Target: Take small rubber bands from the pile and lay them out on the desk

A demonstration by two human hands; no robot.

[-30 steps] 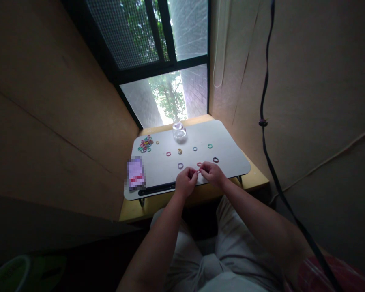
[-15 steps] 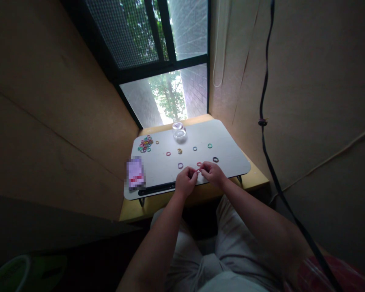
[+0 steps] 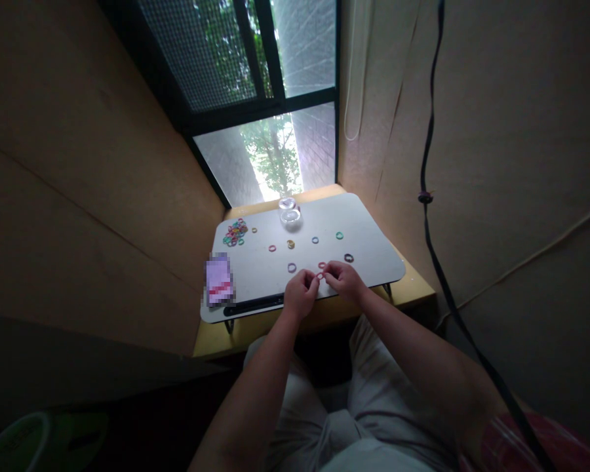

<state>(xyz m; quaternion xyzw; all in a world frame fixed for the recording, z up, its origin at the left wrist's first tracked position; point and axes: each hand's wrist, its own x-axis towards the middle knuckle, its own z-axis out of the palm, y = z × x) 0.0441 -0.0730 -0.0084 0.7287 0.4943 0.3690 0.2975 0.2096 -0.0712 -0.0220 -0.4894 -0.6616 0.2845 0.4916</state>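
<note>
Between the fingertips of my left hand (image 3: 302, 292) and my right hand (image 3: 343, 278) is a small pink ring (image 3: 320, 276), pinched from both sides over the front part of the white lap table (image 3: 255, 272). Just beyond it a red ring (image 3: 322, 265) lies on the surface. Around my hands are a purple ring (image 3: 292, 267), a black ring (image 3: 349, 258), a pink ring (image 3: 272, 248), a yellow ring (image 3: 290, 244), a blue ring (image 3: 315, 240) and a green ring (image 3: 339, 235).
A pile of coloured rings (image 3: 235, 233) lies at the back left, a lone yellowish ring (image 3: 254, 230) beside it. Clear round containers (image 3: 290, 215) stand near the window. A purple blurred item (image 3: 219, 280) is at the left edge. A black cord (image 3: 429, 131) hangs at the right.
The pink ring between my fingertips has shifted very slightly to the left. Both hands are otherwise in nearly the same place.
</note>
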